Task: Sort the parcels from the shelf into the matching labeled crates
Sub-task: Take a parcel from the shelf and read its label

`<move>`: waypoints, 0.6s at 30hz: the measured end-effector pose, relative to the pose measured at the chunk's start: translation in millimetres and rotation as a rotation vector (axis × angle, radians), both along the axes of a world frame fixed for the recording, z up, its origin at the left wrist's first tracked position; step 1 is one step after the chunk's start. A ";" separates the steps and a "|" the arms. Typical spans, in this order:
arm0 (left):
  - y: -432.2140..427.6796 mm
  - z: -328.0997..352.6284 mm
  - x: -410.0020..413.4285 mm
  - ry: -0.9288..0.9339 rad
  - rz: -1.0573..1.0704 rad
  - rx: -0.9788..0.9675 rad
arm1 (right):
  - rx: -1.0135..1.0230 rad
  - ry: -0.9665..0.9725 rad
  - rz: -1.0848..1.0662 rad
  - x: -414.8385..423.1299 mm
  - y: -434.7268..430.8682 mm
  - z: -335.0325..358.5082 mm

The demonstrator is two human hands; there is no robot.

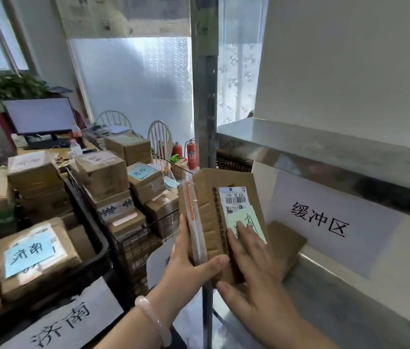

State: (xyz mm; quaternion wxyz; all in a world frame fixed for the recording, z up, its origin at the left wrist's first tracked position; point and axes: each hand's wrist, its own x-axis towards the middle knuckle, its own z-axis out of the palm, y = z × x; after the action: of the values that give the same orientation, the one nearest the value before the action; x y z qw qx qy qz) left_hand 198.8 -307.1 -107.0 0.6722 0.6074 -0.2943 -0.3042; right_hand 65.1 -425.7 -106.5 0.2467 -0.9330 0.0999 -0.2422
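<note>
Head view: our left hand point(191, 268) grips a cardboard parcel point(207, 212), label reading "530- D5", before the shelf point(350, 311) signed 缓冲区; our right hand point(254, 273) lies flat-fingered on its green note point(248, 216). Crate sign point(60, 326) reads 济南.

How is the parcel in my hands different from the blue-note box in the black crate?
The held parcel is thin and upright; the blue-note box is thicker and lies flat in the black crate. The held parcel bears a barcode label and a pale green note; the blue-note box a blue one. The left hand grips the held parcel, the right hand rests on it; nothing touches the blue-note box. Both are brown cardboard.
</note>
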 end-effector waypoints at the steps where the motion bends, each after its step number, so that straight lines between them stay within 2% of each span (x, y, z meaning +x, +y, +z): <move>1: 8.0 1.5 4.0 0.030 0.021 -0.022 | 0.026 0.002 0.030 7.2 3.4 2.1; 5: 47.0 5.2 22.6 0.172 0.128 -0.096 | 0.265 -0.139 0.035 30.9 7.9 4.4; 10: 90.0 7.5 38.1 0.250 0.185 -0.171 | 0.688 -0.027 0.193 64.0 21.5 9.7; 15: 130.1 15.6 50.9 0.160 0.362 -0.083 | 0.792 -0.077 0.297 100.6 54.2 10.7; 18: 157.2 23.3 62.8 0.147 0.446 -0.039 | 0.767 -0.041 0.373 123.3 75.7 20.5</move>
State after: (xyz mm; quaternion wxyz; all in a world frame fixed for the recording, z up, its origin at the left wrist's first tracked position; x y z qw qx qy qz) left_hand 261.6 -149.9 -83.7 0.7539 0.6206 -0.1092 -0.1859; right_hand 188.4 -350.0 -85.9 0.6173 -0.7708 0.0073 -0.1571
